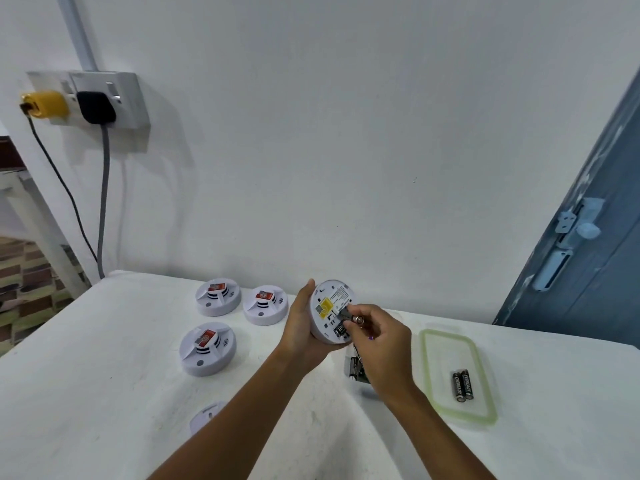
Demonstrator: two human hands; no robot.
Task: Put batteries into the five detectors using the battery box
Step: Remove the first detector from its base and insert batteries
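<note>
Cupping upturned detector (330, 311), L hand (300, 329); R hand (381, 336) pinches battery (351, 316) at compartment.

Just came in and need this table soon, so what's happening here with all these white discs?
A person is fitting batteries into detectors. The left hand holds one detector with its back facing up, and the right hand is pushing a battery into it. Three more detectors sit face up on the table, and part of another shows beside the left forearm. Two spare batteries lie on a clear lid to the right.
</note>
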